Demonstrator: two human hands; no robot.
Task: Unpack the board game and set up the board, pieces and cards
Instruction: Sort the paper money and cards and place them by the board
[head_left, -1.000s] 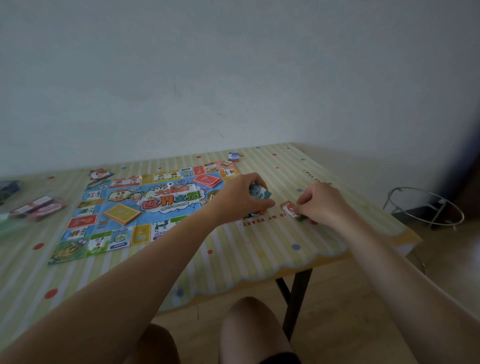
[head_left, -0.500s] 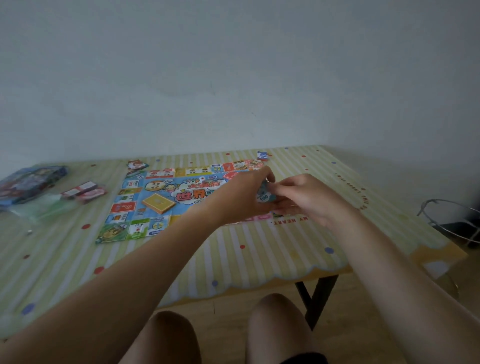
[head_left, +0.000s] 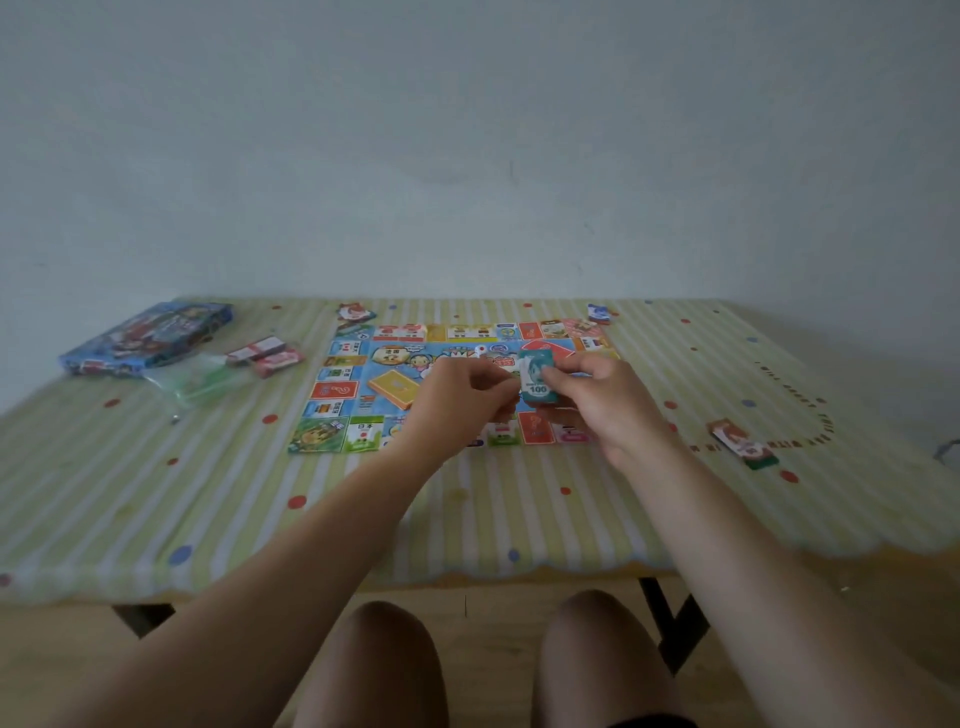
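Over the near right part of the game board (head_left: 332, 391), head cam view, both hands are now on one little teal bundle of play money (head_left: 537, 383) with "100" printed on it. The right hand (head_left: 605, 402) has its fingers wrapped round the bundle's right side. The left hand (head_left: 460, 402) pinches at its left edge, maybe at a band or the top note, too small to tell. The bundle is held up off the board, not lying on it.

What's different from a second ago: back then the left hand had the teal bundle by itself while the right hand was parking a small red stack (head_left: 743, 446) near the right edge of the tabletop (head_left: 363, 519). That stack now sits there alone, well apart from both hands, and the right hand has come back in to join the left.

So that pile looks dealt out, and the person is probably onto splitting or unwrapping the 100s next.

Rest of the setup: the board is flat mid-table with a yellow card deck (head_left: 393, 387) on it. The game box (head_left: 148, 335), a clear plastic bag (head_left: 200, 379) and two wrapped red-and-white packs (head_left: 266, 356) sit toward the far left corner, so there's more to unpack.
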